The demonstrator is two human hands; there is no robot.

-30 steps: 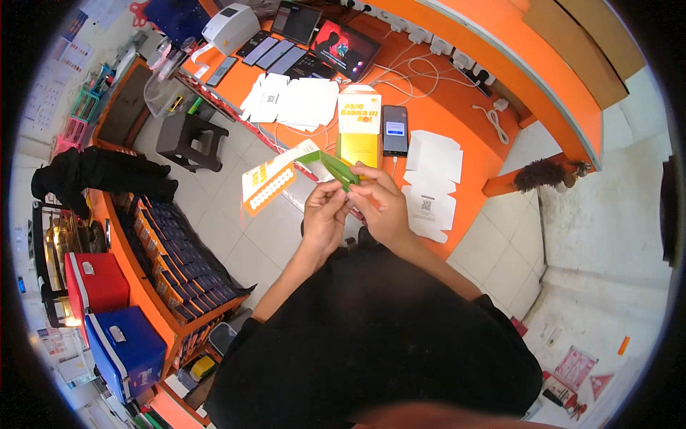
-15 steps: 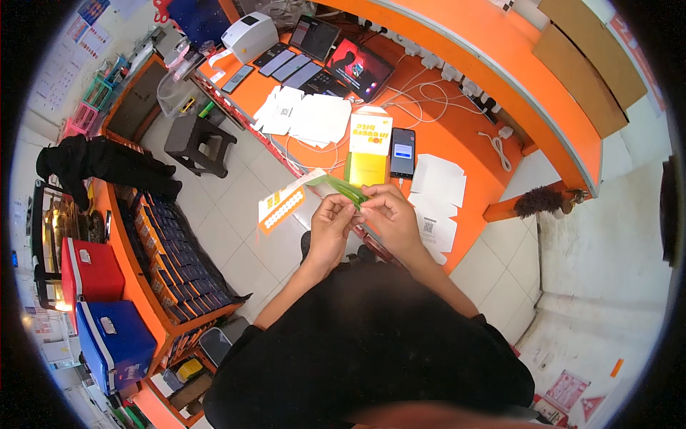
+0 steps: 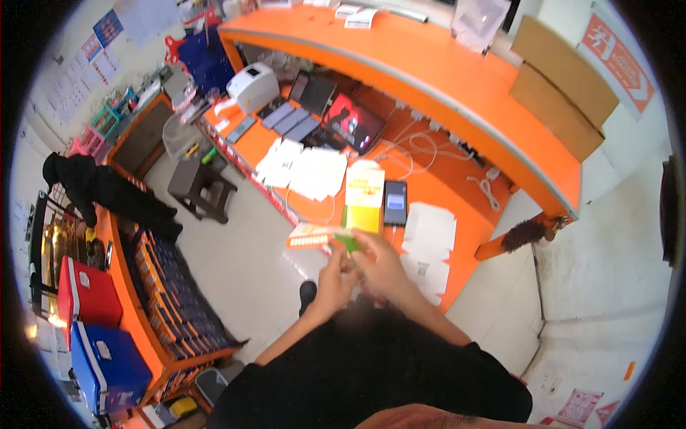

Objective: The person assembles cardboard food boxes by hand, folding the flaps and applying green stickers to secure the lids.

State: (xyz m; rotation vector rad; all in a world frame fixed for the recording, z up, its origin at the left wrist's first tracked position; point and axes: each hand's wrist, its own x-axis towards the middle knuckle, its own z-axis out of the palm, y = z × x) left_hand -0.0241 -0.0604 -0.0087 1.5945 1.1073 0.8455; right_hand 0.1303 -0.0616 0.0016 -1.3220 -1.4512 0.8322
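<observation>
A thin, folded printed carton (image 3: 309, 236) in orange, white and green sticks out to the left in front of me, above the desk's near edge. My right hand (image 3: 382, 266) pinches its green end. Just below and to the left, my left hand (image 3: 333, 286) has its fingers curled closed, close to the right fingertips; whatever lies between them is hidden. Beyond the hands, a yellow and white printed carton (image 3: 363, 218) lies on the orange desk (image 3: 464, 239). To its right is a black phone (image 3: 395, 203) with a lit screen and a white cable.
White carton blanks (image 3: 430, 229) lie right of the phone, and more white sheets (image 3: 314, 171) farther left. Several phones (image 3: 289, 121), a tablet (image 3: 354, 123) and a white printer (image 3: 254, 87) stand behind. A dark stool (image 3: 200, 187) and a person in black (image 3: 114, 189) are left.
The view has tilted up, showing more of the upper shelf. The carton has turned nearly level, its orange panel nearer the hands. My left hand has dropped slightly below my right.
</observation>
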